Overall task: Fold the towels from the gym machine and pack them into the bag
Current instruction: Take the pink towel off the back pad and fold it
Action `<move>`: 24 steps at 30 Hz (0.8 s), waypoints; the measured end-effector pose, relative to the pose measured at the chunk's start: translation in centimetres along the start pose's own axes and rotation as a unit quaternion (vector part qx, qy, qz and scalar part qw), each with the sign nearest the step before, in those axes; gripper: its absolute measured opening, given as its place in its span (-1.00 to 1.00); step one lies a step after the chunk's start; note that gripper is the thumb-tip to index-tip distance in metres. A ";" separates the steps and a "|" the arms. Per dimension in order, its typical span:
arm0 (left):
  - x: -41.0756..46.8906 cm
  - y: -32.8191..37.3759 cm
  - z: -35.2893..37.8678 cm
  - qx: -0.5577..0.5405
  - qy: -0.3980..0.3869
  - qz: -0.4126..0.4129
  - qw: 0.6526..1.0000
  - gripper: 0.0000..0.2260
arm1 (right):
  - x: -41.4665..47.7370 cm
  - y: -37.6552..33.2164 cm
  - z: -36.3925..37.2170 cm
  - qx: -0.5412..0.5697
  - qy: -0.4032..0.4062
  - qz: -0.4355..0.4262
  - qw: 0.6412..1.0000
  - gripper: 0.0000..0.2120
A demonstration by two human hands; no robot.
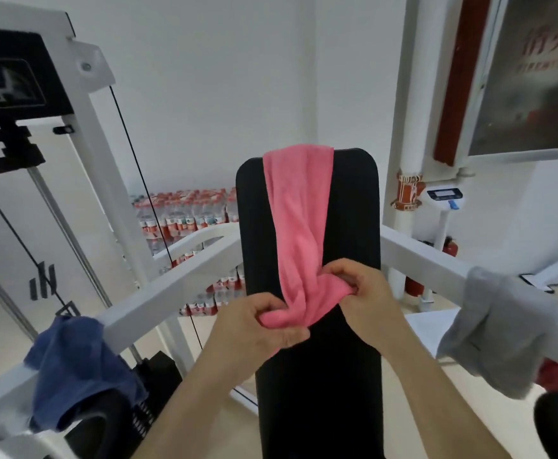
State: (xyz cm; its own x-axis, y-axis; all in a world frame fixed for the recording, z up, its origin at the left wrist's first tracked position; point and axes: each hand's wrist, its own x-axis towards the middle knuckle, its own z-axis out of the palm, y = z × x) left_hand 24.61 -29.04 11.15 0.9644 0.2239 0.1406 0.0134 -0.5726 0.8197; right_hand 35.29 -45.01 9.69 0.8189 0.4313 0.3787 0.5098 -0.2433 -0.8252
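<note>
Pink terry towel (299, 226) drapes over the black padded backrest (307, 376); my left hand (264, 326) and right hand (367, 293) fingers pinch its bunched lower edge. Blue towel (79, 369) and grey towel (499, 329) hang on white rails.

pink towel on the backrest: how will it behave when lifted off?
Likely floppy: the pink towel drapes over the black backrest and bunches into folds where the left hand and right hand pinch it. Probably light, since fingertip pinches gather it. It should slide off the pad easily; nothing visibly pins it.
</note>
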 end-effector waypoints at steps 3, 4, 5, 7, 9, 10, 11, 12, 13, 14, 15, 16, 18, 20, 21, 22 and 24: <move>-3.1 -0.8 -0.5 0.171 -0.044 0.064 0.982 -0.82 | -3.6 -3.0 -1.2 -0.196 -0.167 0.008 0.966 -0.75; -4.1 -1.1 -0.6 0.178 -0.033 0.088 0.979 -0.81 | -4.8 -4.0 -1.5 -0.226 -0.212 0.015 0.951 -0.84; -5.2 -1.4 -0.7 0.137 -0.021 0.093 0.986 -0.82 | -6.1 -4.8 -1.7 -0.217 -0.243 0.023 0.945 -0.88; -7.2 -1.8 -1.2 -0.061 -0.024 0.042 0.997 -0.92 | -9.1 -6.6 -1.7 -0.084 -0.275 0.034 0.957 -0.86; -9.2 -1.8 -2.0 -0.278 -0.044 0.017 0.959 -0.87 | -12.0 -8.1 -1.1 0.168 -0.223 0.065 0.958 -0.84; -10.3 -1.8 -2.2 -0.364 -0.047 0.013 0.930 -0.83 | -13.3 -8.5 -0.4 0.280 -0.161 0.104 0.941 -0.82; -11.4 -1.7 -2.4 -0.423 -0.047 0.015 0.905 -0.86 | -14.6 -8.8 0.3 0.356 -0.092 0.153 0.917 -0.80; -12.8 -1.6 -2.6 -0.467 -0.048 0.013 0.883 -0.90 | -15.9 -9.0 1.2 0.391 -0.031 0.192 0.900 -0.77; -14.1 -1.3 -2.7 -0.502 -0.044 0.009 0.864 -0.90 | -17.3 -9.4 2.0 0.410 0.003 0.221 0.885 -0.77; -15.3 -1.2 -2.9 -0.530 -0.030 -0.002 0.848 -0.88 | -18.5 -10.1 2.8 0.430 0.018 0.241 0.870 -0.78; -16.5 -1.4 -3.1 -0.548 -0.010 -0.013 0.836 -0.88 | -19.8 -11.0 3.4 0.451 0.031 0.253 0.855 -0.78; -17.9 -1.8 -3.1 -0.557 0.010 -0.029 0.830 -0.89 | -21.0 -11.9 3.9 0.473 0.047 0.258 0.841 -0.76; -20.8 -3.1 -2.7 -0.559 0.015 -0.084 0.825 -0.75 | -23.1 -13.9 4.4 0.501 0.086 0.253 0.823 -0.74; -25.1 -3.9 -1.3 -0.529 -0.085 -0.156 0.829 -0.51 | -24.6 -15.8 4.5 0.507 0.108 0.248 0.818 -0.79; -27.8 -4.0 -0.5 -0.517 -0.151 -0.186 0.822 -0.47 | -25.2 -16.7 4.4 0.496 0.116 0.250 0.823 -0.80; -30.2 -4.0 0.0 -0.503 -0.200 -0.205 0.816 -0.54 | -25.6 -17.3 4.4 0.479 0.122 0.254 0.831 -0.82; -33.4 -4.2 0.6 -0.466 -0.230 -0.210 0.828 -0.76 | -25.9 -17.3 4.2 0.456 0.157 0.269 0.834 -0.81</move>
State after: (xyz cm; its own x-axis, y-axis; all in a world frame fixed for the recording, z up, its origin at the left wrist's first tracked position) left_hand -7.48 -34.57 2.70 0.9273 -0.1988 -0.3171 0.3714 0.3852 0.8448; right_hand 4.11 -48.29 12.40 0.9661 0.1896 -0.1753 -0.2482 0.4951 -0.8326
